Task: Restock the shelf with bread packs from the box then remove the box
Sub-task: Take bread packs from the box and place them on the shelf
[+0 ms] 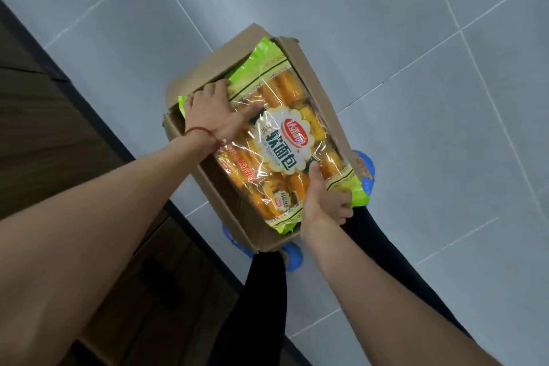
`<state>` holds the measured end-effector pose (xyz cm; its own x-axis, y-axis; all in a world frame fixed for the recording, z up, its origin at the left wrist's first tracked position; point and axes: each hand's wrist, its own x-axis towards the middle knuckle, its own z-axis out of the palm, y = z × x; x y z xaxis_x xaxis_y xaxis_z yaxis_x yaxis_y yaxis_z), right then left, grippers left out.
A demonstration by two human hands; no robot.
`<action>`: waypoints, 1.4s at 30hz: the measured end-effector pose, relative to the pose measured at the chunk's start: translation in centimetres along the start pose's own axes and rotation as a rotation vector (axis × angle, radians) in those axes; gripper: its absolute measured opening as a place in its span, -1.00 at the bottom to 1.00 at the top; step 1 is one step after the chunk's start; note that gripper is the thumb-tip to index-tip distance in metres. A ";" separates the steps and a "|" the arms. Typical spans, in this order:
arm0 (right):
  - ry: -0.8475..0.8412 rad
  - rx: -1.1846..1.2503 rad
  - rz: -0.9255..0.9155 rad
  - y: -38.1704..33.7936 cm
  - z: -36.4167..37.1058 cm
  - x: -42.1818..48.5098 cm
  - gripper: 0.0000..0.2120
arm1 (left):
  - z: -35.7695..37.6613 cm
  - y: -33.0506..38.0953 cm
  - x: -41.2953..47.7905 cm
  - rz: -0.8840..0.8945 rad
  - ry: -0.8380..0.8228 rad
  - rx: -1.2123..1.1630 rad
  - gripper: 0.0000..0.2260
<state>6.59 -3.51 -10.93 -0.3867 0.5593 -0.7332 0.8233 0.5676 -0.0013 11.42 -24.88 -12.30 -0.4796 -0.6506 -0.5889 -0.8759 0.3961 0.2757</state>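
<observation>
Both hands on the top bread pack, box sitting on the floor.

Nearest, the right hand (322, 202) pinches the near green end seam of the bread pack (282, 140), thumb on top and fingers curled beneath. Farther out, the left hand (214, 111) lies spread and flat across the pack's far side, its grip pressing on the film rather than closed around anything. The pack lies on top inside the open cardboard box (237, 211), which sits on the pale tiled floor (416, 68) by the person's feet; another pack shows beneath it. As I judge it, slick film could slide out of the flat left palm, and lifting by one seam could let the pack sag or snag a box flap (196, 74).
</observation>
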 end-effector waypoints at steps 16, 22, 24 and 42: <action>-0.389 0.275 0.019 3.6 -1.1 1.4 0.17 | -0.4 -0.3 -1.0 -0.112 -0.161 0.004 -0.18; -0.425 0.251 -0.034 3.1 -3.4 1.0 0.06 | -1.9 1.0 -3.8 -0.186 -0.140 -0.138 -0.29; -0.402 0.222 -0.052 2.2 -5.3 0.5 0.04 | -2.9 2.0 -5.3 -0.206 -0.150 -0.194 -0.34; -0.426 0.270 -0.702 -13.3 -34.8 -8.2 -0.24 | -18.5 23.9 -16.5 -0.172 0.027 -0.603 -0.59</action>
<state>-15.69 5.39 18.76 -0.6988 -0.1721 -0.6943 0.5433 0.5036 -0.6717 -2.57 -16.68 18.11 -0.3234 -0.6915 -0.6459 -0.8134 -0.1458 0.5632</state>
